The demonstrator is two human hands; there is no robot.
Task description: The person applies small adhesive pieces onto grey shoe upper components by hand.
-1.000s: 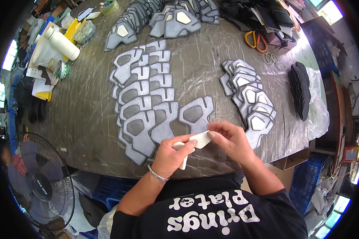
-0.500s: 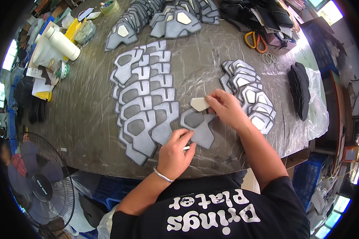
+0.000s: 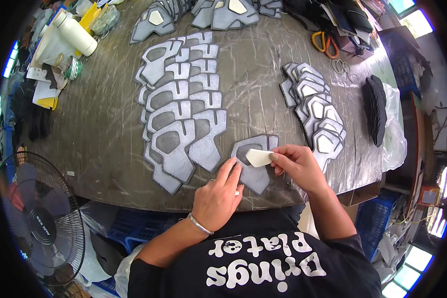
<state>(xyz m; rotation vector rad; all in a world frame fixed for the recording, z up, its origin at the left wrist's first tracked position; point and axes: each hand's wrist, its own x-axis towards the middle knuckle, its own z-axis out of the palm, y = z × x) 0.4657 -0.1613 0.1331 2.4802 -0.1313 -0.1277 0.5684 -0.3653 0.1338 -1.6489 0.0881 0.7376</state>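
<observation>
My right hand (image 3: 298, 166) pinches a cream, five-sided pad (image 3: 258, 158) at its right end. The pad hovers tilted over a grey shaped panel (image 3: 256, 180) with a dark recess and a notch; part of the recess is hidden. At the panel's left edge my left hand (image 3: 217, 198) rests its stretched index and middle fingertips. A small white piece (image 3: 237, 193), mostly hidden, shows by that hand's thumb and seems held there. Overlapping grey panels with bare recesses (image 3: 171, 159) lie in two columns to the left. Right of my hands, stacked panels with cream pads (image 3: 328, 141) form another column.
More grey panels (image 3: 154, 22) stand along the far side. Scissors with orange handles (image 3: 325, 44), pale rings (image 3: 340, 67) and a black fabric bundle (image 3: 374, 111) lie at the right. A white bottle (image 3: 77, 34) is far left; a fan (image 3: 42, 218) stands beside the table (image 3: 99, 149).
My right hand has brought the cream pad nearer to me, from beyond the panel's far edge to over its recess. The left hand stays on the panel; the whole view has shifted slightly.
</observation>
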